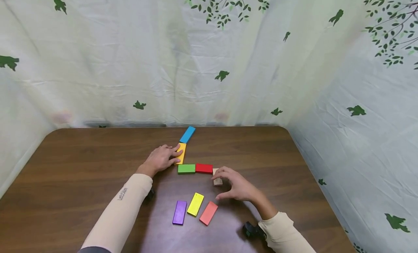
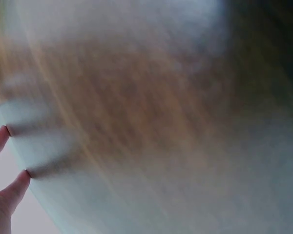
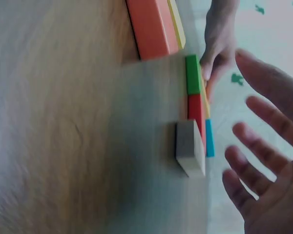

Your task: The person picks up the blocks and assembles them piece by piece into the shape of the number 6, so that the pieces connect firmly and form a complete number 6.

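Note:
My left hand [image 1: 160,158] rests at the left side of an orange-yellow block [image 1: 181,157], its fingers stretched out and the fingertips on the block. A blue block [image 1: 187,134] lies slanted at that block's far end. At its near end is a green block [image 1: 186,169], end to end with a red block [image 1: 204,168]. Right of the red one, a plain wooden block [image 1: 217,182] points toward me. My right hand [image 1: 236,186] hovers beside it with fingers spread and loosely bent. In the right wrist view, nothing lies between those fingers and the thumb.
Closer to me on the brown wooden table [image 1: 81,162] lie a purple block [image 1: 179,212], a bright yellow block [image 1: 195,204] and a coral block [image 1: 208,213]. A white curtain [image 1: 114,64] with green bird and leaf prints hangs behind the table and at its sides.

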Tool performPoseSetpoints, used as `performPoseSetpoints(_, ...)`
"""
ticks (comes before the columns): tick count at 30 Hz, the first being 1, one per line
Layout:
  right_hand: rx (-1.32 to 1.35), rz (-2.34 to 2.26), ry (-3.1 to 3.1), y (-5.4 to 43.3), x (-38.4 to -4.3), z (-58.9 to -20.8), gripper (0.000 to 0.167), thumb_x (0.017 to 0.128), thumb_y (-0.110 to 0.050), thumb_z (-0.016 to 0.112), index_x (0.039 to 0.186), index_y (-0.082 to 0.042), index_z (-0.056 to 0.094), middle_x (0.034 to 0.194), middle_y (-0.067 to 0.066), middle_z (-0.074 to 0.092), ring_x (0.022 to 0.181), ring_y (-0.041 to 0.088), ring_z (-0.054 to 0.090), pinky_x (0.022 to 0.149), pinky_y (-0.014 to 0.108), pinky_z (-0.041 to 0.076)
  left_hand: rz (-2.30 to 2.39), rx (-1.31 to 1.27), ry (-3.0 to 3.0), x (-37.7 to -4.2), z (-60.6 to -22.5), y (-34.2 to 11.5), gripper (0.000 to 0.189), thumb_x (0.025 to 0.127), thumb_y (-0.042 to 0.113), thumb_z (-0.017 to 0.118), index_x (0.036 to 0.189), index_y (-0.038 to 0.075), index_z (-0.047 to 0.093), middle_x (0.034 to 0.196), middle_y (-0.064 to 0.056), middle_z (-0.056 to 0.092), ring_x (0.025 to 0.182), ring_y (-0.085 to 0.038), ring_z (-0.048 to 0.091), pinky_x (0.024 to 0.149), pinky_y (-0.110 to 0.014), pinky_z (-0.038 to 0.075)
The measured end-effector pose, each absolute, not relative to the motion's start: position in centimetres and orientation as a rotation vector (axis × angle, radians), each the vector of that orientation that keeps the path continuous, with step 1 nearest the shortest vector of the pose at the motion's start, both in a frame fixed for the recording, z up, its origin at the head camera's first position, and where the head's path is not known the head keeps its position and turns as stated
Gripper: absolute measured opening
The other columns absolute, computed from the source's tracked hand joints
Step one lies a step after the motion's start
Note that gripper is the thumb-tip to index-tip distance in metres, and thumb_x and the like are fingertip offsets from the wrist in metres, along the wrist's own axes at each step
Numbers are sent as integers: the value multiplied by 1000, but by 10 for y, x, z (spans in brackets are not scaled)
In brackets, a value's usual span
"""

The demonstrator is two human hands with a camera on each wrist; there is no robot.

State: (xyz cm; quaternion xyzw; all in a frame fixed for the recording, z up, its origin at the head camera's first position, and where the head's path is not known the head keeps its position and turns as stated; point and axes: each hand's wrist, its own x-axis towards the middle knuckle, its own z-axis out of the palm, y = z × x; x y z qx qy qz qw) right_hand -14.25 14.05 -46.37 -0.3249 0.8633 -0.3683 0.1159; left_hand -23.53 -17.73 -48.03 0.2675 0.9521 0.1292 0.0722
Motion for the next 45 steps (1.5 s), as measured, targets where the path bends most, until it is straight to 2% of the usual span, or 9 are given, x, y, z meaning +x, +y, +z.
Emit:
performPoseSetpoints(8,-1153,-1090,2343,135,-132,-468,41,76,-20,84,111,-8,67,114,-3,60,93,22,56,80,29,48,400,810,2852,-233,-482,-176,48,94,34,61,137,13,54,149,-11,40,127,-43,44,101,-57,36)
performPoseSetpoints(11,-1211,-1046,2311,132,-130,-469,38,76,-18,83,110,-10,68,114,-3,61,92,18,56,80,26,48,398,799,2852,-233,-481,-176,48,94,34,61,137,13,53,150,-11,40,128,-43,43,101,-58,36)
performPoseSetpoints(15,-1257,-977,2265,127,-126,-469,38,75,-14,84,109,-10,69,114,-2,62,101,10,56,89,23,46,397,792,2855,-233,-480,-176,49,94,34,60,138,14,53,150,-10,40,128,-43,42,101,-58,36)
performPoseSetpoints(18,-1258,-904,2250,123,-122,-469,37,74,-13,84,108,-10,70,114,-2,62,108,7,54,95,22,43,400,790,2855,-234,-479,-176,49,94,34,60,138,14,52,150,-10,40,129,-43,42,101,-59,36)
performPoseSetpoints(25,-1175,-783,2263,117,-121,-471,34,76,-14,82,109,-15,72,114,-8,61,111,5,52,98,23,41,392,801,2855,-233,-476,-178,49,94,33,62,138,13,53,150,-11,40,128,-43,43,102,-58,36)
performPoseSetpoints(36,-1204,-678,2294,111,-121,-478,33,78,-14,81,109,-18,73,108,-12,60,106,2,51,96,22,40,381,793,2842,-233,-476,-179,49,94,33,61,138,13,52,150,-12,39,128,-43,43,102,-57,36)
performPoseSetpoints(45,-1269,-675,2331,111,-121,-480,31,74,-13,82,104,-18,74,102,-11,60,102,3,49,93,19,39,376,809,2848,-236,-478,-178,49,95,34,60,138,14,52,150,-11,40,127,-43,43,101,-56,37)
